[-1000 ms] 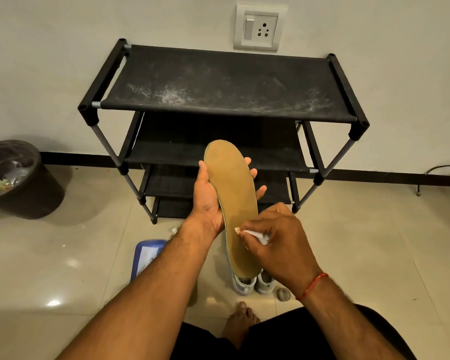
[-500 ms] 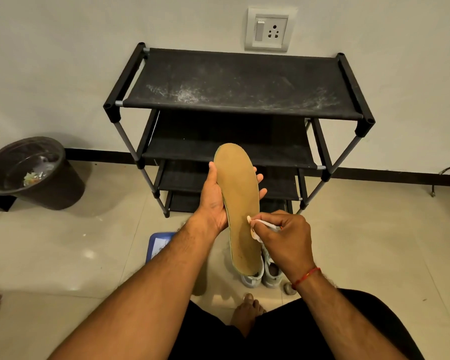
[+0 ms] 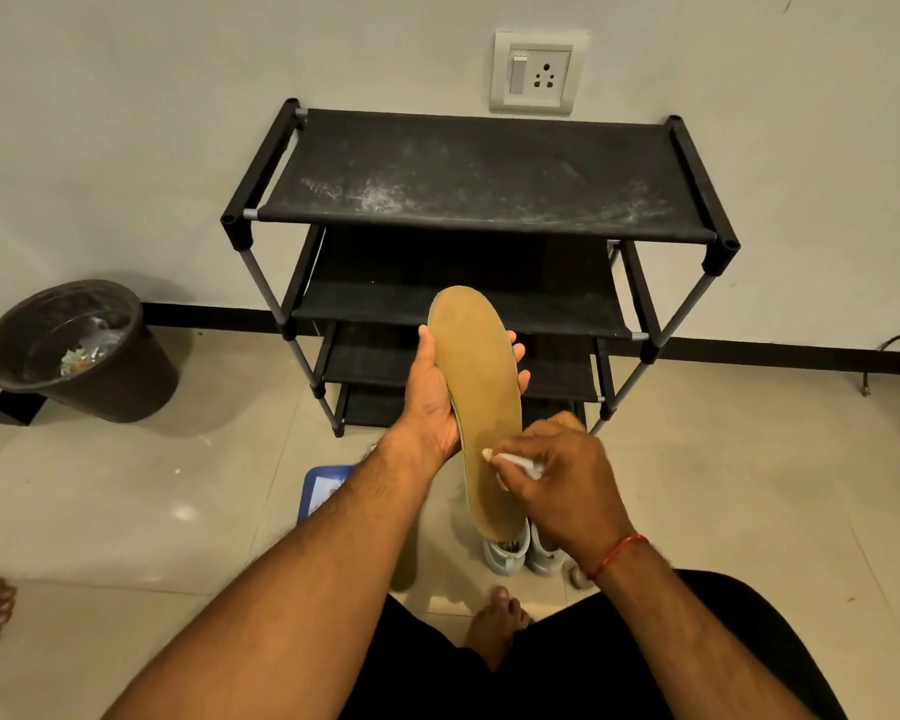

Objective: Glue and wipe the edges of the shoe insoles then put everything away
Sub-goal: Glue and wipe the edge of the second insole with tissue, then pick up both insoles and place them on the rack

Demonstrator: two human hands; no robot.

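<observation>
From the head camera, your left hand grips a flat, tan, foot-shaped insole at about mid-length. The thumb lies along its left edge and the fingertips curl round its right edge. You hold the insole in the air in front of you, toe end pointing up and away, heel end down near your lap.

Your right hand is curled closed, pinching a small white item whose tip touches the insole's lower half. You cannot tell from here whether it is a tube or a cloth. A thin red thread band circles that wrist.

Behind the insole, a black fabric-and-pole shoe rack with dusty tiers stands against the pale wall, under a white switch-and-socket plate. A round dark brown bin holding scraps sits on the tiles to the left. Below the insole, a pair of white shoes stands on the floor, with a blue-edged flat object partly hidden by your left forearm. Your bare foot shows between your knees.
</observation>
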